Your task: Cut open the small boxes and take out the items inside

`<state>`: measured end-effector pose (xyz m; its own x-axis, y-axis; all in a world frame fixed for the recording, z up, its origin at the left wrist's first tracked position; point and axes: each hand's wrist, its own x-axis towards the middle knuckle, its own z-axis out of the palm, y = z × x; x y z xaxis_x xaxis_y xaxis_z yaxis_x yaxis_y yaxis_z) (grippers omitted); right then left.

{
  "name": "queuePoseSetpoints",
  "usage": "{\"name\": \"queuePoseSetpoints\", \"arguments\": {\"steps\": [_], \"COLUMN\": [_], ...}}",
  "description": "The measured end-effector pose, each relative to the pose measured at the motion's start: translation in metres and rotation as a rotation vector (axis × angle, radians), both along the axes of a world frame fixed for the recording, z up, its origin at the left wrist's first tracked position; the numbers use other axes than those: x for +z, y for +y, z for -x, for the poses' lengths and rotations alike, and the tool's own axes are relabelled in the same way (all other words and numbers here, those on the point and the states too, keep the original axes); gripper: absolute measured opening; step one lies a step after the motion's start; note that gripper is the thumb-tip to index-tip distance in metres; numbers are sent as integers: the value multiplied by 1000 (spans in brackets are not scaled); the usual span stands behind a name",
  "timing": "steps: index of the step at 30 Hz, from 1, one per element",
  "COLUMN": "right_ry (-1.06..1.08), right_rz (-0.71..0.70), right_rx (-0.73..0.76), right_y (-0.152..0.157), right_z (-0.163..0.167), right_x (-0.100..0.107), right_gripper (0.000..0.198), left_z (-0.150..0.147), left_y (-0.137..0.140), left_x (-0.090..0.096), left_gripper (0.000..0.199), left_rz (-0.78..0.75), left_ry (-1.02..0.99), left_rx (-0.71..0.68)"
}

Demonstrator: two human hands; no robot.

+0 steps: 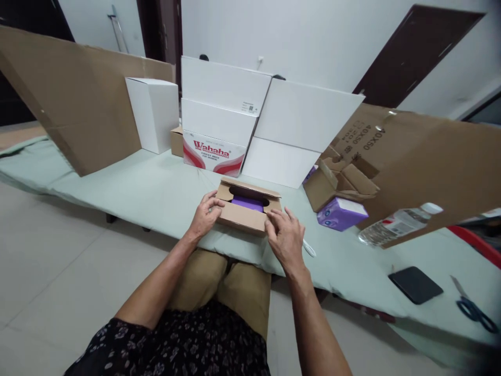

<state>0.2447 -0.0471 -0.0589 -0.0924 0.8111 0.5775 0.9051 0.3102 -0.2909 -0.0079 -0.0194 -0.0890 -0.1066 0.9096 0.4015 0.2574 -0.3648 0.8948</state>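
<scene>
Where the oblong brown cardboard box [242, 218] sits: between both hands, long axis left-right
Left hand [205, 213]: touching left end, can't tell if clamped
Right hand [285, 235]: ditto, right end, neither's nearer

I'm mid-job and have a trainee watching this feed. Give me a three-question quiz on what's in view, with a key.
1. True or false: the brown cardboard box between the left hand and the right hand is fully closed.
2. Which lies nearest the scissors?
A. the water bottle
B. the flat black object
C. the Wahaha carton
3. Fill in the colour: the item inside the box is ____.

Key:
1. False; its top is open, with a hand at each end.
2. B
3. purple
</scene>
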Motion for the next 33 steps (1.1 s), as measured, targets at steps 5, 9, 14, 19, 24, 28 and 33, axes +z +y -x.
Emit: {"name": "queuePoseSetpoints", "arguments": {"steps": [5,9,14,19,24,28,33], "right_ry": [-197,-282,-242,-129,-74,-131,-79], "right_rz": [94,221,394,461,424,447,498], "right_rx": [92,110,246,337,424,412,404], "right_y": [9,20,39,49,43,41,45], "right_z": [29,60,76,68,64,68,67], "right_x": [24,33,37,35,32,32,39], "right_gripper": [24,25,36,54,69,67,65], "left_z": [-1,-2,-3,-4,-5,-6,-10], "left_y": [-5,-7,-5,-2,0,5,11], "left_x": [1,1,1,-1,3,7,7], "left_gripper": [20,16,16,23,57,56,62], "left_rz": [3,-19,-26,-38,-133,-154,-150], "left_ry": [20,25,40,80,184,326,385], "left_rx": [10,10,-5,-31,-50,-58,12]}}
